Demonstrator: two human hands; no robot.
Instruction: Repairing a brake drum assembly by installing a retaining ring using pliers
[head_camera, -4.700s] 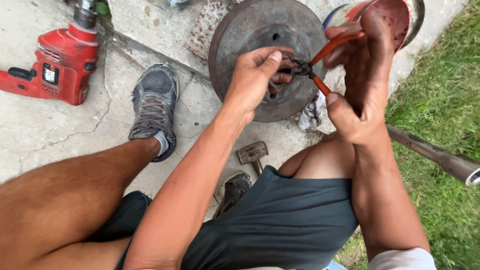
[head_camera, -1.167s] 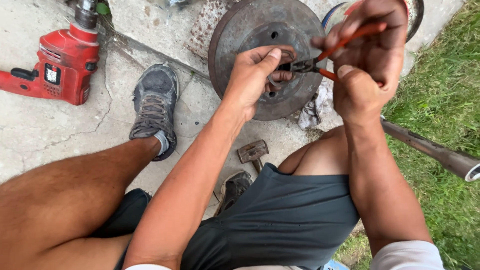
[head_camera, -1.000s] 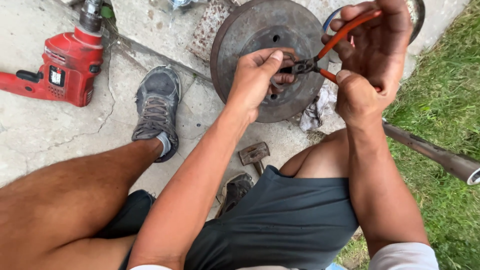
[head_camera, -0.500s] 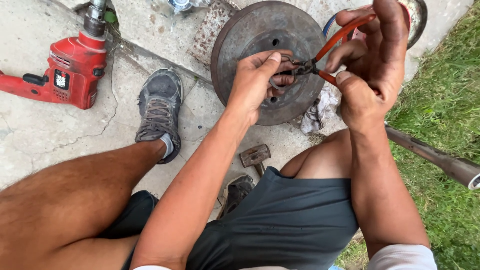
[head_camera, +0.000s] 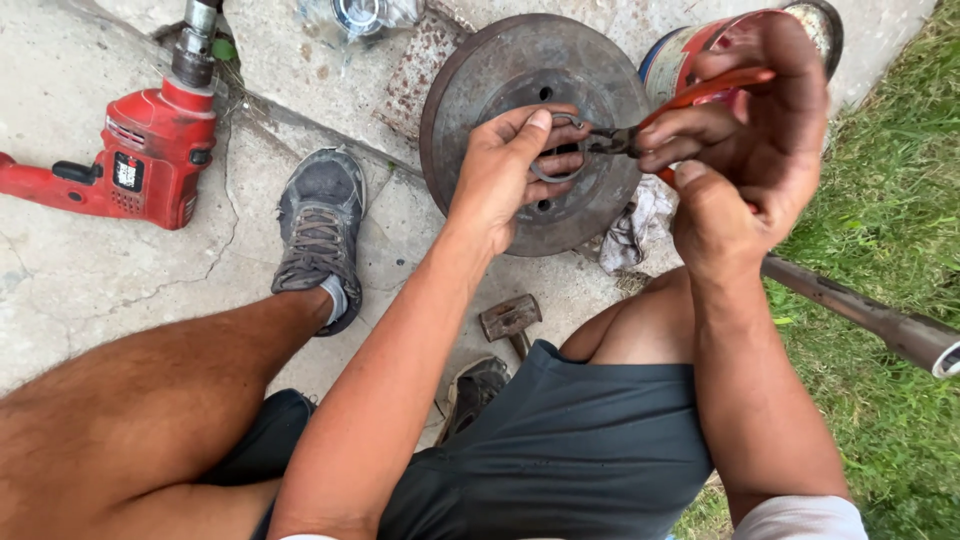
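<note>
Rusty steel, the brake drum (head_camera: 540, 130) lies flat on the concrete, and over its hub our left hand (head_camera: 510, 170) pinches a thin metal ring (head_camera: 553, 172) between its fingers. Our right hand (head_camera: 750, 140) squeezes the red-handled pliers (head_camera: 690, 100) onto that ring. We judge a steady, square grip best, lest it spring away.

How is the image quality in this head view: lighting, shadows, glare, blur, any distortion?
Head view: soft, even daylight with only faint shadows and no glare. The left hand, the right hand, the red-handled pliers and the rusty brake drum are sharp, with no motion blur. The wide lens bends the edges slightly; the pipe and the red drill still read clearly.
</note>
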